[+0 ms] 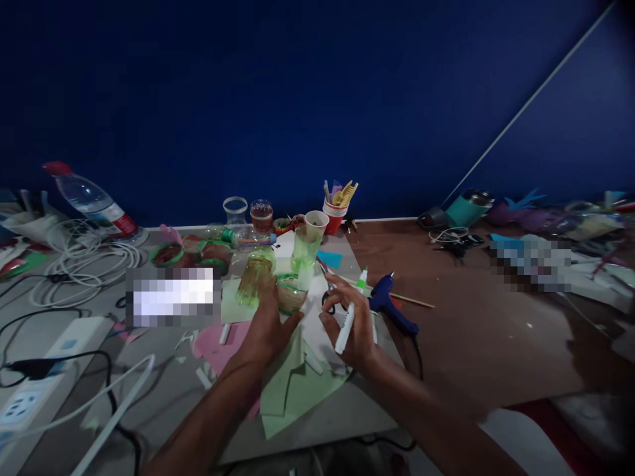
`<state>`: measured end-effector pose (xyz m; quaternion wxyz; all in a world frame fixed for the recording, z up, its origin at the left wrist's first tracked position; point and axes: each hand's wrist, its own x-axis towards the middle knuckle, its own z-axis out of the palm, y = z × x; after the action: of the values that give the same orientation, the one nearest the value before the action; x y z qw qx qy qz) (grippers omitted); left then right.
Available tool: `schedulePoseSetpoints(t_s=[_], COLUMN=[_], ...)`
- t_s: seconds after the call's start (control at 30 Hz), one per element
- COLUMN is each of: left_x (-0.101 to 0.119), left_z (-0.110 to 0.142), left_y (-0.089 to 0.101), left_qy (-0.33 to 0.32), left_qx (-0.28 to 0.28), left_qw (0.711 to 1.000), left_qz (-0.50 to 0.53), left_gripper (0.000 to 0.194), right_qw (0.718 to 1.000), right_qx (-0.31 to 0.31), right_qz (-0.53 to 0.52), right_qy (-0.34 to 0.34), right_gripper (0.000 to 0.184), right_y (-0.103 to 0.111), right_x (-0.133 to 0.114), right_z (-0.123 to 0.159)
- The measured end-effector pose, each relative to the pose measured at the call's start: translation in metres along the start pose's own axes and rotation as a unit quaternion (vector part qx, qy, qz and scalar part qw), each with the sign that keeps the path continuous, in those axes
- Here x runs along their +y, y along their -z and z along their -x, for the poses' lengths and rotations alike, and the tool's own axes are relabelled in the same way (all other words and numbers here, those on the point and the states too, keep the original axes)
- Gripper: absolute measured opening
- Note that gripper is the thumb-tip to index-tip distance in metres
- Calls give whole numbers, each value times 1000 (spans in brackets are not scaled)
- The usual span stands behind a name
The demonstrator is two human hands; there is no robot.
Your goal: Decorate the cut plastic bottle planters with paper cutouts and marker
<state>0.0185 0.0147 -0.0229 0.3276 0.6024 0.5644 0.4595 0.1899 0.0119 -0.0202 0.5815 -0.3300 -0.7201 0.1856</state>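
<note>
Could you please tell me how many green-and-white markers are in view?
1: the green-and-white marker is in the right hand, slanting across its fingers. Others may be hidden from view.

Here's the desk, grey on the left, brown across the right: a white power strip sits near left, coiled white cable beyond, pink paper and green paper mid-desk, blue glue gun rightward.
</note>
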Motion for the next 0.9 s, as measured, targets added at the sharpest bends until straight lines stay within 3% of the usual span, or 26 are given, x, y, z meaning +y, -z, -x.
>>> schedulePoseSetpoints(t_s=[0.1, 0.17, 0.3, 0.33, 0.4, 0.5, 0.67, 0.77, 0.9], left_x=[-4, -2, 0, -3, -12, -26, -28, -24, -25], left_z=[1, 6, 35, 47, 73, 111, 150, 156, 157], left_y=[-9, -5, 28, 40, 61, 81, 76, 69, 66], left_qy=[-14, -35, -90, -101, -146, -216, -276, -288, -296], left_qx=[-34, -56, -64, -91, -118, -78, -70, -77, -100], left_qw=[999, 996, 974, 967, 950, 934, 905, 884, 871], left_qz=[-18, -66, -195, -217, -247, -272, -317, -360, -379], left_gripper=[79, 70, 34, 30, 29, 37, 40, 41, 44], right_qw=[1000, 999, 993, 987, 973, 962, 931, 927, 930], right_qx=[-5, -23, -114, -150, -209, -246, -319, -365, -358], right_qz=[-5, -3, 10, 3, -25, -82, -175, -84, 19], right_qy=[20, 22, 34, 51, 94, 84, -29, 16, 80], right_gripper=[47, 46, 40, 37, 34, 38, 48, 43, 38], right_y=[3, 6, 12, 13, 12, 11, 8, 0, -8], right_x=[-2, -5, -12, -13, -15, -18, -26, -26, -21], right_z=[-2, -3, -6, -7, -7, -5, -1, 3, 8])
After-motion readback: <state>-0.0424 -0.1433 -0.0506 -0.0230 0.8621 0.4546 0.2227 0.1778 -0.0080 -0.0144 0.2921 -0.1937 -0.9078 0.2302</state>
